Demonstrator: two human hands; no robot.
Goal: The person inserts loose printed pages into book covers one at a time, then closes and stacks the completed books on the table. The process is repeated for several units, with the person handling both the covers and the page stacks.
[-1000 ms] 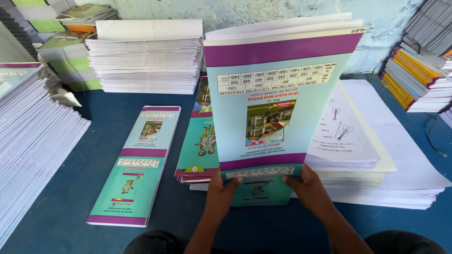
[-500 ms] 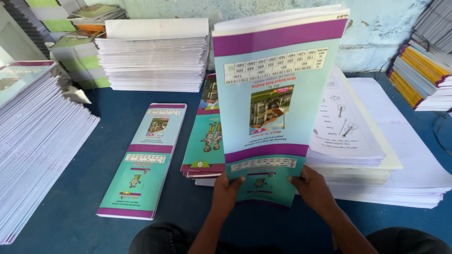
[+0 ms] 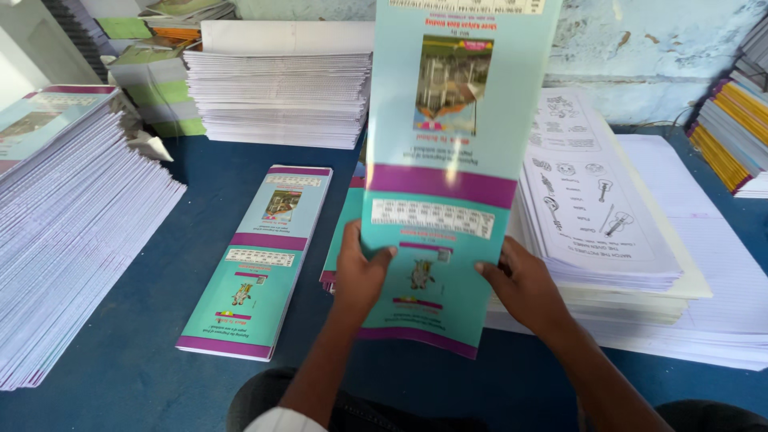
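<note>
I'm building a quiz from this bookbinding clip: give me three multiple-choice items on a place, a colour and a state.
1. Where does the flat cover sheet lie?
A. left of the held cover
B. on the white paper stack
C. on the floor

2. What colour is the table?
A. red
B. blue
C. white

3. How is the held cover gripped?
A. left hand only
B. right hand only
C. both hands

Answers: 1 A, it lies on the table at its left. 2 B, bare surface is blue. 3 C, left hand and right hand pinch its lower edges.
</note>
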